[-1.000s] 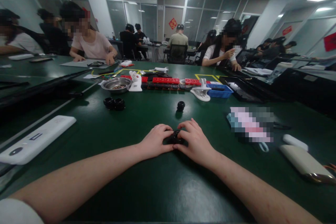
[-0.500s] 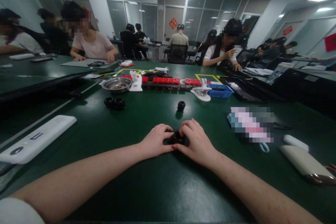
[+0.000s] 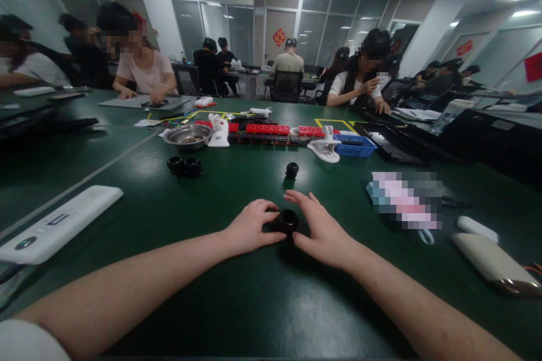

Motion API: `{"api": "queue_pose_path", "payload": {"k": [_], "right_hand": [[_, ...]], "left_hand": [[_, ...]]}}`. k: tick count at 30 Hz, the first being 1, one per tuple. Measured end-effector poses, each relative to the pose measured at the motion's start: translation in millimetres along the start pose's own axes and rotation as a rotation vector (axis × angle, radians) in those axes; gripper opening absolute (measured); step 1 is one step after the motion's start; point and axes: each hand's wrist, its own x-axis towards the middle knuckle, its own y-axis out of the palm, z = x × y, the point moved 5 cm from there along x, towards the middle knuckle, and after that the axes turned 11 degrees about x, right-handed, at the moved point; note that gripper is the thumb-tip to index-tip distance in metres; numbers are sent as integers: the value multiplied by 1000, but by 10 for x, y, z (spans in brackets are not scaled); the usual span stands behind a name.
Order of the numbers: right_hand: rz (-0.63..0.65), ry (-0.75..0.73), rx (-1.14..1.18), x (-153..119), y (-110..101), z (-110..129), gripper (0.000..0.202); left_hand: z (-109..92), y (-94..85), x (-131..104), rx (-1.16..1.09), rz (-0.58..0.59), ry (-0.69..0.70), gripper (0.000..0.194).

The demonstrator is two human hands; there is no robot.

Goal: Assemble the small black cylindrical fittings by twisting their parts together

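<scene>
A short black hollow cylinder [image 3: 288, 221], shaped like a cable gland, stands on the green table with its round opening facing up. My left hand [image 3: 250, 225] grips it from the left side, thumb in front and fingers behind. To its right, my right hand [image 3: 319, 231] is open, fingers spread and arched around the cylinder, its thumb close to the front. Whether that thumb touches is hard to tell. Beyond my hands stands a similar black part [image 3: 292, 170]. Two more black parts [image 3: 184, 167] sit side by side farther left.
A metal bowl [image 3: 188, 136] with small pieces, white clamps [image 3: 325, 149], red blocks [image 3: 267, 130] and a blue tray [image 3: 359, 146] line the middle of the table. A white power strip [image 3: 63, 223] lies left; a beige device [image 3: 495, 262] lies right. Co-workers sit across.
My right hand has loosened from the black cylinder and spread its fingers, uncovering the opening. My left hand keeps its place. Across the table, a co-worker's hand has shifted left.
</scene>
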Motion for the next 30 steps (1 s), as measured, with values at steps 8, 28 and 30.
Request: {"api": "queue_pose_path", "payload": {"k": [8, 28, 30], "right_hand": [[-189, 92, -109, 33, 54, -82, 68], [-219, 125, 10, 15, 93, -180, 52], [-200, 118, 34, 15, 108, -170, 47]], "left_hand": [[-16, -7, 5, 2, -5, 17, 34], [18, 5, 3, -62, -35, -33, 45], [18, 4, -1, -62, -36, -32, 38]]}}
